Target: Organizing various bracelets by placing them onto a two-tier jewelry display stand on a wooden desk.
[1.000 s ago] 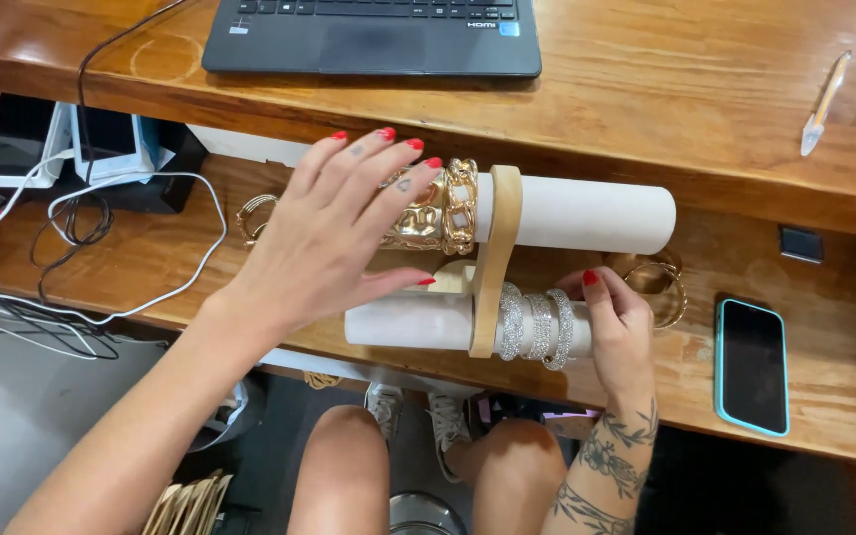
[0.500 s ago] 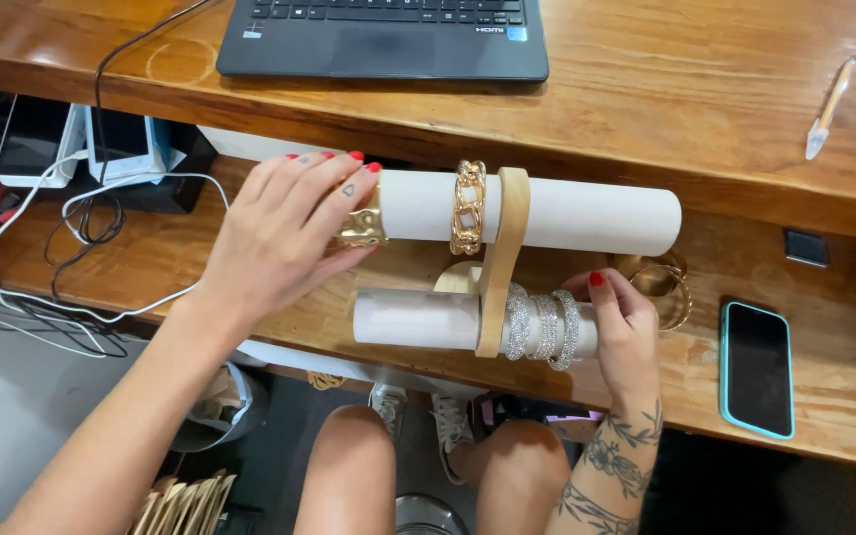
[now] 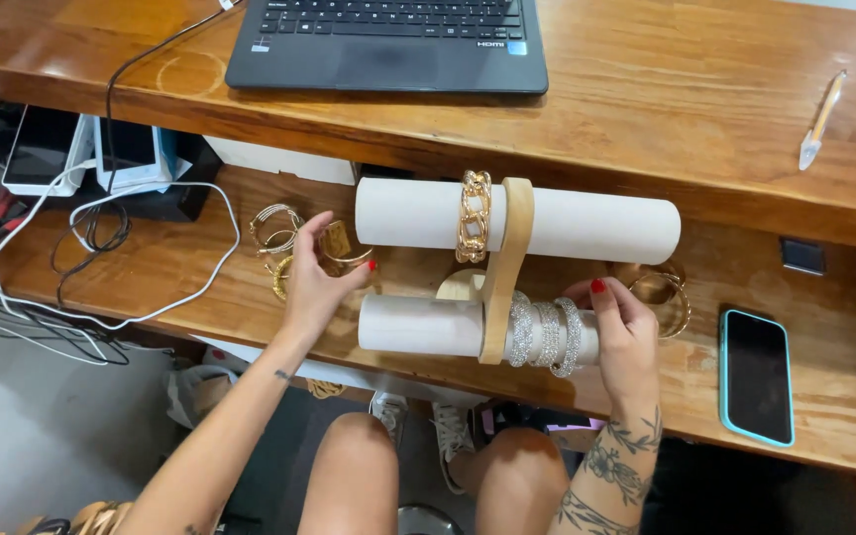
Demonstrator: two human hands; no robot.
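Note:
A wooden stand [image 3: 507, 267] carries two white rolls. A gold chain bracelet [image 3: 474, 215] is on the upper roll [image 3: 587, 222]. The lower roll [image 3: 418, 325] holds three sparkly silver bangles [image 3: 545, 333]. My left hand [image 3: 317, 279] is left of the stand, fingers closed on a gold bracelet [image 3: 341, 248] just above the shelf. Beside it lie more gold bangles [image 3: 275, 230]. My right hand [image 3: 626, 332] grips the right end of the lower roll next to the silver bangles.
A laptop [image 3: 388, 40] and a pen [image 3: 821, 119] sit on the upper desk. On the lower shelf are a phone [image 3: 756, 374], gold bangles [image 3: 662, 295] behind my right hand, white cables [image 3: 101, 248] and devices at the left. My knees are below.
My left hand has slid a gold bracelet off the left end of the upper roll and drawn it down and left towards the shelf. My right hand has stayed on the lower roll.

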